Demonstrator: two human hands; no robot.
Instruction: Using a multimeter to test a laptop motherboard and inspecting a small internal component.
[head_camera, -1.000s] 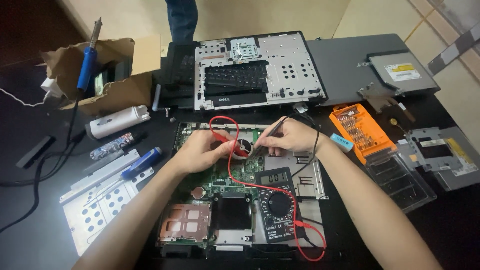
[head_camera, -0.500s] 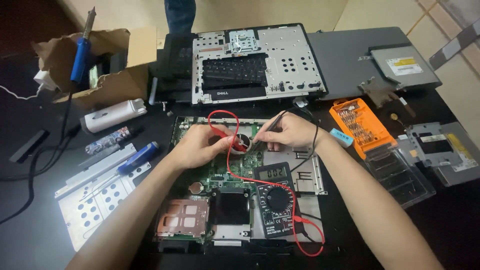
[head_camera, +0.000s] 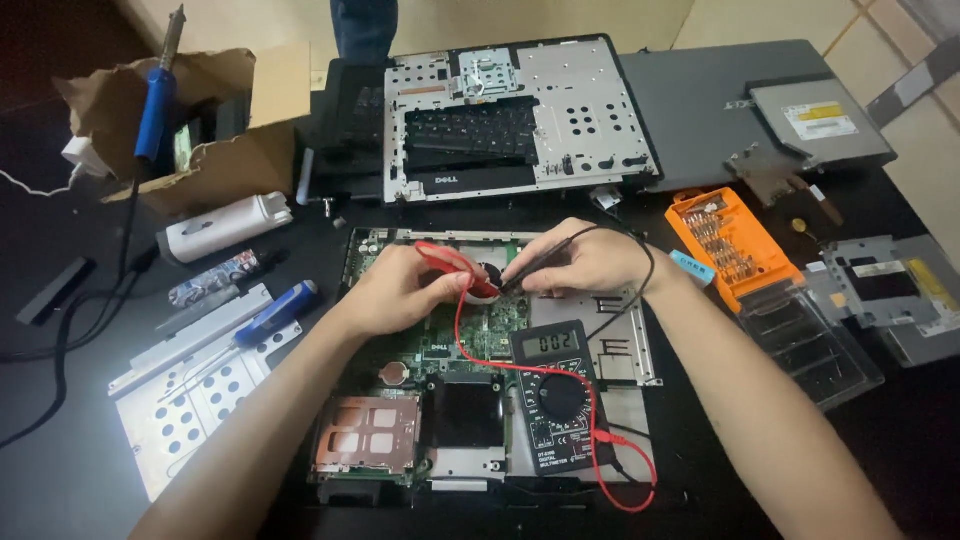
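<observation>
- At about 10 o'clock a torn brown cardboard box (head_camera: 200, 120) holds a blue-handled soldering iron (head_camera: 155, 105) that stands up out of it.
- Just below the box lies a white plastic tube-shaped tool (head_camera: 225, 225), and lower still, near 9 o'clock, a blue-handled screwdriver (head_camera: 275, 312) rests on a flat silver metal plate with round holes (head_camera: 180, 415).
- The left hand (head_camera: 400, 290) is curled shut around a thin red test probe (head_camera: 455, 265), pinched like a pencil, with its tip down on the green laptop circuit board (head_camera: 440, 340) in the middle of the black table (head_camera: 60, 470).
- The right hand (head_camera: 585, 262) is curled the same way around a thin black test probe (head_camera: 535, 262). The two tips meet close together near a small round part; I cannot tell which spot each tip touches.
- To do this well, both tips should stay still and press straight down, with the wrists resting on the board.
- At 6 o'clock a black multimeter with a grey screen and a round dial (head_camera: 555, 395) lies on the board, its red wire looping around it.
- At 12 o'clock sits a silver laptop shell with a black keyboard (head_camera: 510, 120).
- At 3 o'clock is an orange plastic case of screwdriver bits (head_camera: 730, 240).
</observation>
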